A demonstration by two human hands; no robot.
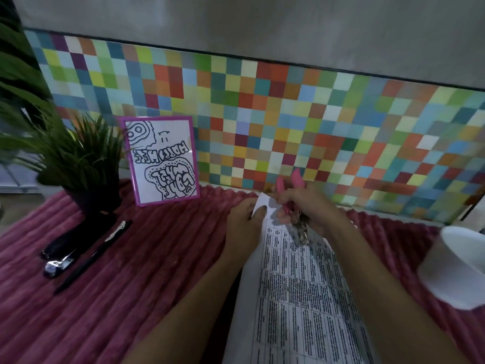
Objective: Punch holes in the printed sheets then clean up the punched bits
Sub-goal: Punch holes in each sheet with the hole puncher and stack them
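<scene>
Printed sheets [296, 298] with a dense table of text lie on the pink ribbed cloth, running from the bottom edge up to my hands. My left hand [242, 222] pinches the far left corner of the sheets, thumb on top. My right hand [307, 206] grips a pink-handled hole punch [288, 185]; its pink handles stick up past my fingers and its metal jaws [301, 232] hang over the top of the sheets. I cannot tell if the jaws bite the paper.
A stapler [68, 245] and a black pen [97, 256] lie at the left. Behind them stand a potted plant [84, 164] and a pink-framed drawing [164, 161]. A white bowl [462, 266] sits at the right edge. A multicoloured checkered panel [288, 122] backs the table.
</scene>
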